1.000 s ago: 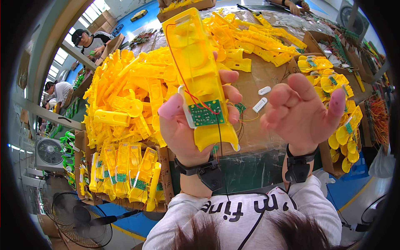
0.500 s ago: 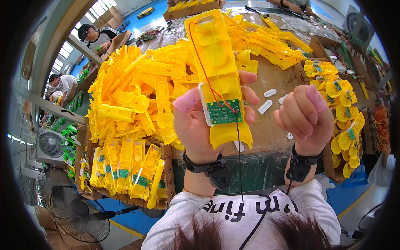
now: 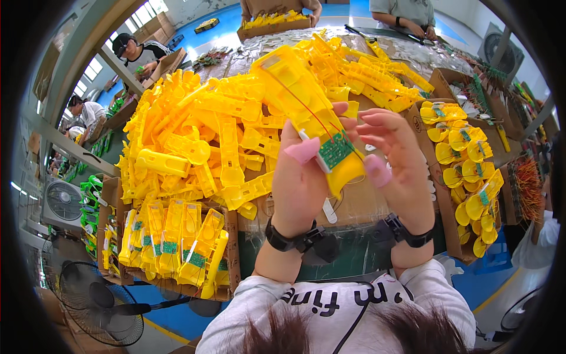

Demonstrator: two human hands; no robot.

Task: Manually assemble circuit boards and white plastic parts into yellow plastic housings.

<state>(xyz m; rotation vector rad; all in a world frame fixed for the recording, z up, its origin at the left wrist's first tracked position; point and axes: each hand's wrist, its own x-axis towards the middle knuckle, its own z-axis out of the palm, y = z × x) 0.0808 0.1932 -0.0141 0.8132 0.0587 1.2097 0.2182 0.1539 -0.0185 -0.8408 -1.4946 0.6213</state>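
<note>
Head cam: left hand (image 3: pixel 292 192) has its grip pinching a yellow shell (image 3: pixel 295 100) over the bench (image 3: pixel 365 206), long axis running upper left to lower right. Green board (image 3: pixel 337 154) sits toward the lower end; right hand (image 3: pixel 407 156), fingers spread, is just beside that. Can't tell if touching.

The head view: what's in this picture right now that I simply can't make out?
In the head view:
Back of the yellow casing: turned away from the camera.
Left hand's grip behind it: partly hidden by the casing.
Fine parts on the green circuit board: too small.
Lower pieces in the yellow pile: covered by upper ones.
Heads of two people: cut off by the top edge.
</note>
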